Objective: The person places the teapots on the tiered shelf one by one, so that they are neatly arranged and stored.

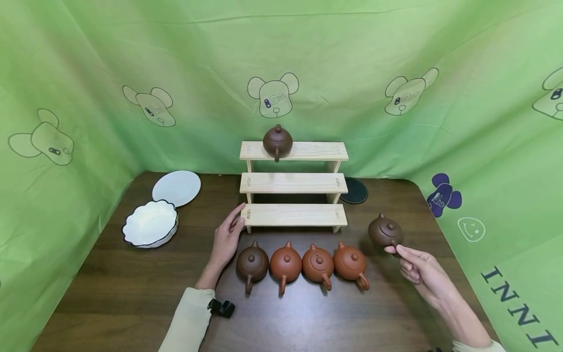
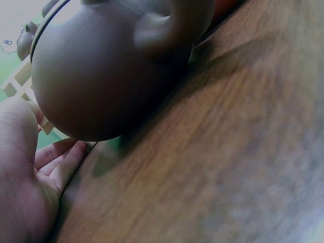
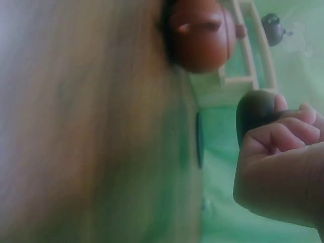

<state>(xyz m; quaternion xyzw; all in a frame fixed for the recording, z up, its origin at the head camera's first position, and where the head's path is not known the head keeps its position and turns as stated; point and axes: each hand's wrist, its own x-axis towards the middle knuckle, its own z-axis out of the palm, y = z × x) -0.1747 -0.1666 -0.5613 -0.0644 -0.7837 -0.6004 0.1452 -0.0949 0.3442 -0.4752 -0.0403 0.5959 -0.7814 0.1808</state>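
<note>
Now, right fingers (image 1: 409, 254) pinch a dark teapot (image 1: 383, 231) (seemingly by its handle (image 1: 394, 242)).

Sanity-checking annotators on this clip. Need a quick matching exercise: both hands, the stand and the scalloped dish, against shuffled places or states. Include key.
Column 1
1. left hand
2. right hand
3. scalloped dish
4. wooden stand

Column 2
A. white, dark-edged
B. holds a brown teapot
C. bears a single teapot, on its top tier
D. at the left end of the bottom tier

Right pairs: 1-D, 2-B, 3-A, 4-C
</note>
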